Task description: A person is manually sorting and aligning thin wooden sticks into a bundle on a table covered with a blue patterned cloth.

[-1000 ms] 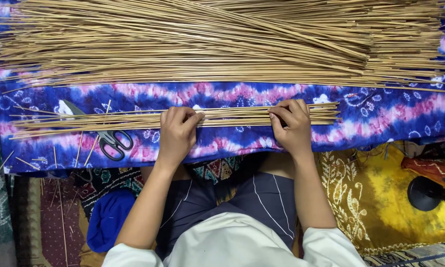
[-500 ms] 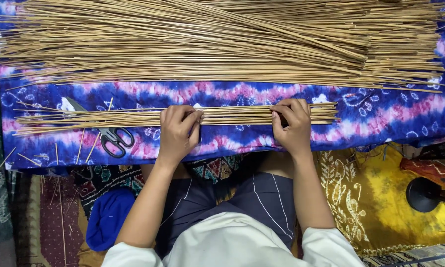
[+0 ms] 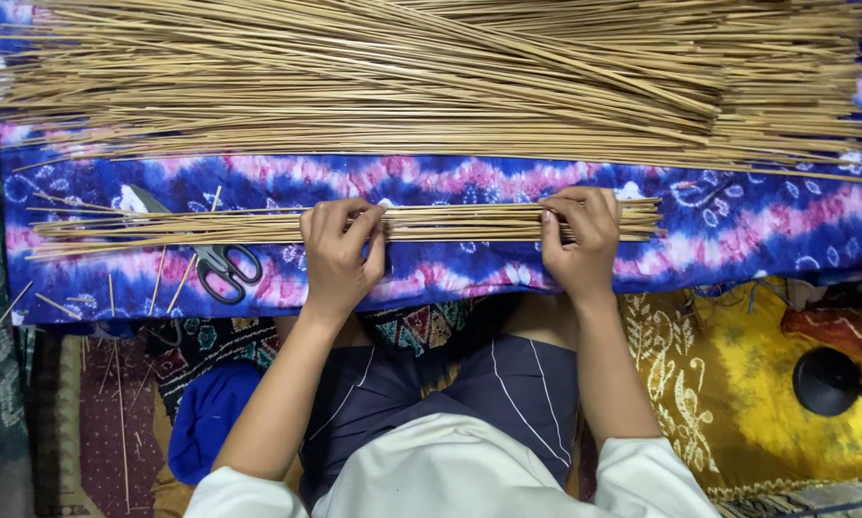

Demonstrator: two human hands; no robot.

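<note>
While both hands, left (image 3: 340, 251) and right (image 3: 577, 240), clasp the small stick bundle (image 3: 460, 223), gathering seems underway; evening its ends likely calls for a firm, level grip.

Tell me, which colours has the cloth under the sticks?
The cloth is tie-dyed blue, pink and white, seen best in the head view.

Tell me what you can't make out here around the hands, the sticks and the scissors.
- Small bundle of sticks, head view: the stretches under the left hand and right hand are covered by the fingers.
- Scissors: the blades are partly hidden under the bundle.
- Large pile of sticks: cut off by the top edge.
- Black round object: cut off at the right edge, kind unclear.
</note>
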